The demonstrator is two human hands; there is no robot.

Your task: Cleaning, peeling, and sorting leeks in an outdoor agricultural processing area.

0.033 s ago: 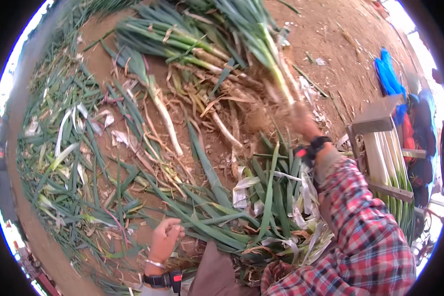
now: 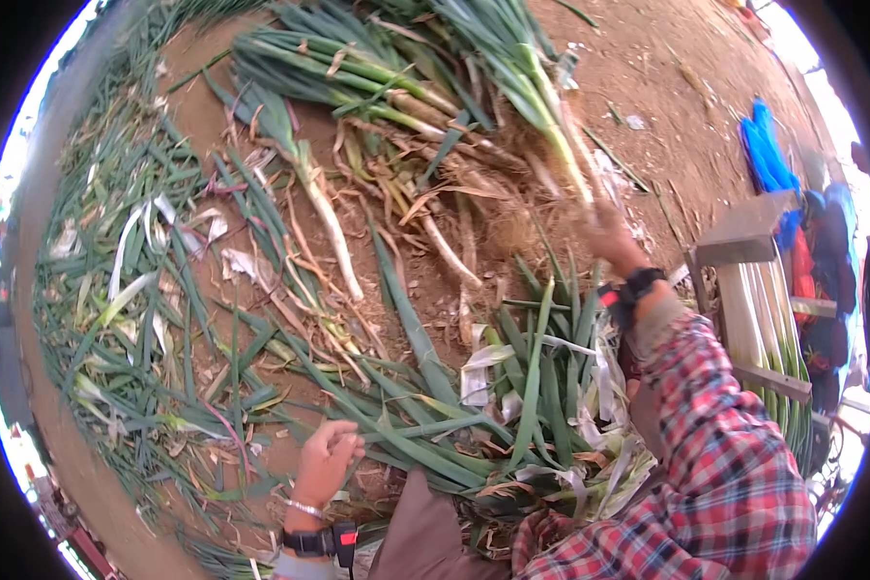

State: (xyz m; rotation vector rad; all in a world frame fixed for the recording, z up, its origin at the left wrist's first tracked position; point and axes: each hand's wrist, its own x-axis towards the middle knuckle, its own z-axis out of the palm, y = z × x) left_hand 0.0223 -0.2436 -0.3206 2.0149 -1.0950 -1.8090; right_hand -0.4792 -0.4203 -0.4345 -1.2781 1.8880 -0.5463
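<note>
My right hand (image 2: 607, 237) is closed round the root end of a long leek (image 2: 564, 155), whose white shank points toward me and whose green leaves spread away at the top. The grip itself is slightly blurred. Beside that leek lies a pile of untrimmed leeks (image 2: 396, 97) with brown, soil-covered roots. My left hand (image 2: 327, 462) hovers low over the leaves near my knee, fingers loosely bent and holding nothing. Two single leeks, one with a pale shank (image 2: 333, 232), lie between the pile and my left hand. Stripped green leaves (image 2: 541, 387) heap up in front of my legs.
A wooden rack (image 2: 744, 232) holds cleaned leeks (image 2: 754, 319) upright at the right. Behind it lies bright blue plastic (image 2: 768, 155). Cut leaves and peelings (image 2: 135, 319) cover the ground on the left. Bare brown soil (image 2: 677, 106) shows at the far right.
My right hand and the leek in it appear slightly lower and farther right; the whole scene has also shifted a little. My left hand has hardly moved.
</note>
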